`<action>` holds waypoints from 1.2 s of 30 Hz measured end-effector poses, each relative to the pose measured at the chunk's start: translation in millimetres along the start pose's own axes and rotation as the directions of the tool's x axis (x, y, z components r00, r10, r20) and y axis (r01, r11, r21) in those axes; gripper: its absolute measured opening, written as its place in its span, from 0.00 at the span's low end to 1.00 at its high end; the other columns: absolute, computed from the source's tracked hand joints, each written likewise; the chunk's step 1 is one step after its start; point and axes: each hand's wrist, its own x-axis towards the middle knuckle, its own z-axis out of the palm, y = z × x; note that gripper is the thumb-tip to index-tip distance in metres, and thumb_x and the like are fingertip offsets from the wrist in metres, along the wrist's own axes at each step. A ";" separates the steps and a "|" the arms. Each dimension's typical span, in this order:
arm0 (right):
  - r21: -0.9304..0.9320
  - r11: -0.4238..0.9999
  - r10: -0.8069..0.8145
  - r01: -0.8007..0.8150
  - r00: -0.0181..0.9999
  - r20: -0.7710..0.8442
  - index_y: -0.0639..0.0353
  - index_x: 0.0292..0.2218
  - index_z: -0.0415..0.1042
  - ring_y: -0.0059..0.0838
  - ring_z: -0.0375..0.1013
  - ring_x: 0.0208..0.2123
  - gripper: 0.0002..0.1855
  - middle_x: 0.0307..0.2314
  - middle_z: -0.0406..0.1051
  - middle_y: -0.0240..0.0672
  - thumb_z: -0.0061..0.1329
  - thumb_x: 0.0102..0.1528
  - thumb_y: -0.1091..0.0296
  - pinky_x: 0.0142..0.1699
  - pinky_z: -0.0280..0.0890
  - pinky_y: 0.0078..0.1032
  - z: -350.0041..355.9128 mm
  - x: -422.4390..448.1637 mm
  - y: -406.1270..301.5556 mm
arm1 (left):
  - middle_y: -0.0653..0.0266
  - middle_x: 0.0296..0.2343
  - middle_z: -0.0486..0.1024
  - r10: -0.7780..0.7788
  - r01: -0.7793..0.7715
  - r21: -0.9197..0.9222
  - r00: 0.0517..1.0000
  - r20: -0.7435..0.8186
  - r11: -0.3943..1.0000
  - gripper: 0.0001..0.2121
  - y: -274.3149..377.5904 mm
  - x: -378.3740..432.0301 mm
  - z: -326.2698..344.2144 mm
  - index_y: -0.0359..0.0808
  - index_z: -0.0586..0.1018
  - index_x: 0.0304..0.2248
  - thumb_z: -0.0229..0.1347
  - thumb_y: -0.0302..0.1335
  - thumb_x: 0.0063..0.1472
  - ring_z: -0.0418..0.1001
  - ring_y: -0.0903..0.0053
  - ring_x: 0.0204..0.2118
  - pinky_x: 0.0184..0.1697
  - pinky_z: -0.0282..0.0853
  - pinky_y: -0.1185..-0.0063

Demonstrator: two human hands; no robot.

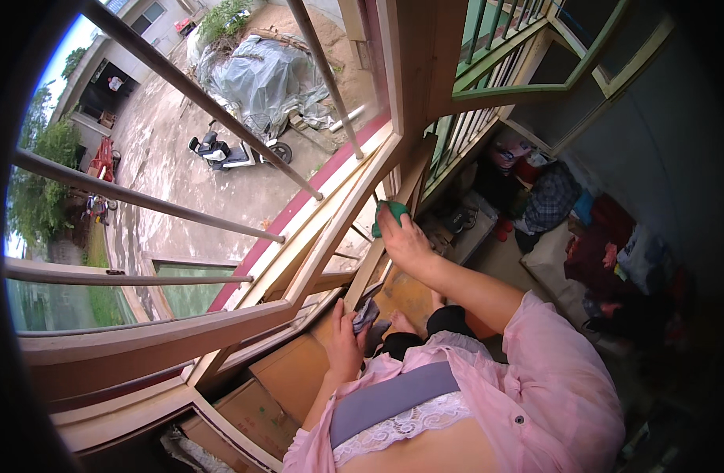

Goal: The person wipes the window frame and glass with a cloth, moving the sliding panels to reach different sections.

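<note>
My right hand [402, 236] presses a green cloth [390, 216] against the window woodwork, near the inner edge of a wooden sash. Lower and to the left, my left hand [346, 340] holds a crumpled grey cloth [365, 314] beside the lower part of the frame. The open window sash [332, 236] stands slanted between my hands and the metal window bars [208, 109]. Part of the green cloth is hidden behind my right fingers.
Cardboard boxes [297, 375] lie below at the left. My bare foot [402, 322] is on an orange-brown surface. Piled clothes [601, 254] lie at the right, under a green window frame [515, 94]. Outside are a parked scooter [238, 155], a plastic-covered heap [267, 74] and a distant person [115, 83].
</note>
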 end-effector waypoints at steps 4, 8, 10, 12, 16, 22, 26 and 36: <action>0.170 0.957 -0.225 0.235 0.971 -0.075 0.66 0.48 0.59 0.36 0.63 0.34 0.27 0.50 0.54 0.42 0.38 0.43 0.75 0.41 0.64 0.27 -4.9 -26.7 -18.8 | 0.53 0.51 0.54 0.024 -0.023 -0.009 1.000 0.014 1.000 0.14 -4.6 -8.5 -3.9 0.36 0.70 0.36 0.56 0.27 0.48 0.70 0.59 0.35 0.31 0.68 0.72; -0.003 1.000 0.025 -0.025 0.999 -0.043 0.64 0.49 0.56 0.38 0.63 0.34 0.29 0.50 0.54 0.39 0.39 0.43 0.76 0.39 0.64 0.27 -12.8 8.0 41.4 | 0.52 0.51 0.53 -0.057 0.061 -0.084 0.997 0.046 0.995 0.14 -11.7 -24.5 -9.7 0.38 0.71 0.36 0.57 0.27 0.48 0.72 0.61 0.29 0.29 0.69 0.73; 0.031 0.999 0.009 -0.009 1.000 -0.023 0.64 0.49 0.56 0.37 0.63 0.33 0.28 0.50 0.54 0.40 0.39 0.43 0.75 0.35 0.65 0.27 -6.2 -6.5 7.4 | 0.52 0.51 0.53 -0.034 0.036 -0.055 0.999 0.039 0.998 0.14 -18.3 -31.6 -10.8 0.38 0.71 0.36 0.57 0.27 0.48 0.72 0.61 0.29 0.29 0.69 0.73; 0.113 0.989 -0.106 0.100 0.993 0.049 0.65 0.50 0.55 0.36 0.64 0.33 0.30 0.51 0.52 0.41 0.40 0.43 0.74 0.32 0.67 0.26 -9.8 -36.6 -45.4 | 0.51 0.49 0.54 -0.038 0.043 -0.059 0.996 0.078 0.997 0.14 -26.1 -38.9 -8.4 0.39 0.71 0.37 0.57 0.27 0.48 0.71 0.58 0.32 0.31 0.68 0.71; 0.369 0.872 -0.387 0.321 0.914 0.120 0.65 0.52 0.53 0.35 0.65 0.31 0.34 0.53 0.49 0.42 0.40 0.41 0.75 0.31 0.67 0.24 -22.9 -91.6 -114.7 | 0.51 0.47 0.59 0.014 -0.014 -0.012 0.997 0.070 1.000 0.14 -37.1 -38.7 -3.4 0.39 0.72 0.35 0.58 0.27 0.46 0.71 0.56 0.33 0.30 0.70 0.72; 0.108 0.992 -0.077 0.068 0.993 0.084 0.63 0.51 0.54 0.33 0.67 0.27 0.33 0.52 0.51 0.39 0.41 0.40 0.77 0.29 0.67 0.25 -23.0 -24.4 -27.7 | 0.50 0.47 0.61 -0.022 0.024 -0.051 0.999 0.040 0.998 0.15 -42.2 -25.6 -13.6 0.38 0.71 0.38 0.56 0.27 0.48 0.70 0.58 0.35 0.32 0.68 0.72; 0.241 0.929 -0.311 0.282 0.946 0.092 0.62 0.52 0.54 0.32 0.67 0.26 0.33 0.53 0.51 0.38 0.41 0.41 0.74 0.28 0.67 0.24 -15.3 -66.4 -108.2 | 0.55 0.50 0.57 -0.023 0.024 -0.012 0.996 0.083 1.000 0.16 -51.5 -23.8 -12.2 0.38 0.70 0.39 0.56 0.28 0.48 0.70 0.60 0.37 0.33 0.68 0.72; 0.152 0.981 -0.137 0.123 0.987 0.083 0.59 0.52 0.52 0.34 0.67 0.26 0.33 0.53 0.50 0.37 0.39 0.42 0.75 0.28 0.67 0.26 -11.5 -25.2 -42.7 | 0.49 0.49 0.57 0.028 -0.030 0.020 0.992 0.121 0.999 0.14 -59.8 -27.9 -17.5 0.39 0.71 0.36 0.57 0.29 0.48 0.71 0.57 0.34 0.32 0.69 0.72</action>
